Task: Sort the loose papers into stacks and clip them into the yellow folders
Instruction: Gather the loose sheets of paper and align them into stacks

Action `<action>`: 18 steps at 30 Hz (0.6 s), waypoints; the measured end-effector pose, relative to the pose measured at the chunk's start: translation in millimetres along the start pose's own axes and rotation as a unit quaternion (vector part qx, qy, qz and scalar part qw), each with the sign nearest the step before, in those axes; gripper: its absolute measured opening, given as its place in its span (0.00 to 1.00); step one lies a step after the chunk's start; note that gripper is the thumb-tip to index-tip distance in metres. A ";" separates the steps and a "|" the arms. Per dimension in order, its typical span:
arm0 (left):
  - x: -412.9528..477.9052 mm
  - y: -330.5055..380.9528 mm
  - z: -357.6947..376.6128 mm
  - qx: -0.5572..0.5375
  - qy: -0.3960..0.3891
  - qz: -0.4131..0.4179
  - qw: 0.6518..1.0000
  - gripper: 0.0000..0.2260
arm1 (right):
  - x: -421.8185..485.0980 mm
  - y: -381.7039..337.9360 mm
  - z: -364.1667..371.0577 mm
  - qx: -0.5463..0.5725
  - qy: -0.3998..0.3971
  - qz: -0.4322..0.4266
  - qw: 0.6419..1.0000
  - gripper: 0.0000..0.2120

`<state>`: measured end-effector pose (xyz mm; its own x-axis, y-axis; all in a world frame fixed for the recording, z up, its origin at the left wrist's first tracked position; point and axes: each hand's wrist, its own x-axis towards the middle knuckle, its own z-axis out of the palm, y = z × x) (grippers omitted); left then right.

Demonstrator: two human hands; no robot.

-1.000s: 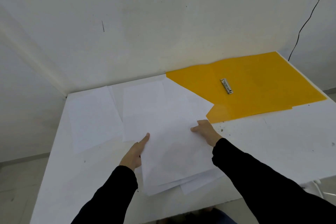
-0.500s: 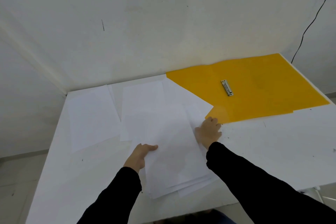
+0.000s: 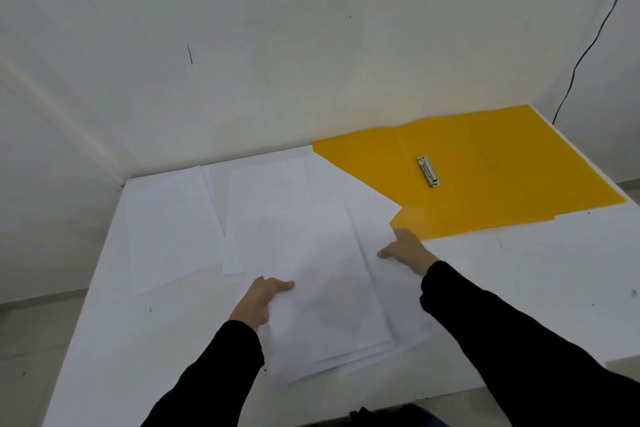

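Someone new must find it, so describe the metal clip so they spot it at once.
Look to the far right corner of the table, where an open yellow folder lies by the wall. The metal clip sits beside its centre fold: a small silver bar, the only metal among white papers.

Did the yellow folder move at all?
No. The yellow folder stays put against the wall, its left part tucked under the same papers.
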<state>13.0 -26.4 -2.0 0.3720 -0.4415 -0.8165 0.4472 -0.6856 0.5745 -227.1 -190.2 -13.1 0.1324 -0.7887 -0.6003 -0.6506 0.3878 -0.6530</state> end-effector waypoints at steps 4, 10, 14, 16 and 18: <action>6.0 6.7 -15.3 -0.015 0.015 0.012 1.000 0.48 | 12.4 1.7 -38.6 0.088 0.009 0.000 0.996 0.26; 3.2 17.0 -59.5 0.015 0.075 -0.007 0.997 0.18 | 23.6 -3.1 -92.1 0.172 0.038 0.012 0.984 0.17; -6.0 12.6 -69.2 0.045 0.085 -0.013 0.995 0.08 | 28.1 -11.1 -104.4 0.205 0.011 0.028 0.978 0.19; -4.5 6.6 -70.9 0.033 0.085 -0.015 0.996 0.12 | 26.3 -19.1 -101.1 0.205 -0.012 0.042 0.978 0.17; -0.4 -0.8 -70.4 0.029 0.090 -0.022 0.995 0.18 | 26.9 -25.4 -92.2 0.200 -0.037 0.056 0.977 0.16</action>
<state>69.7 15.0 2.0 0.4945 -0.3030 -0.8147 0.4211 -0.7364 0.5295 -276.0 -265.2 29.9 0.1399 -0.6997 -0.7006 -0.3214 0.6372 -0.7005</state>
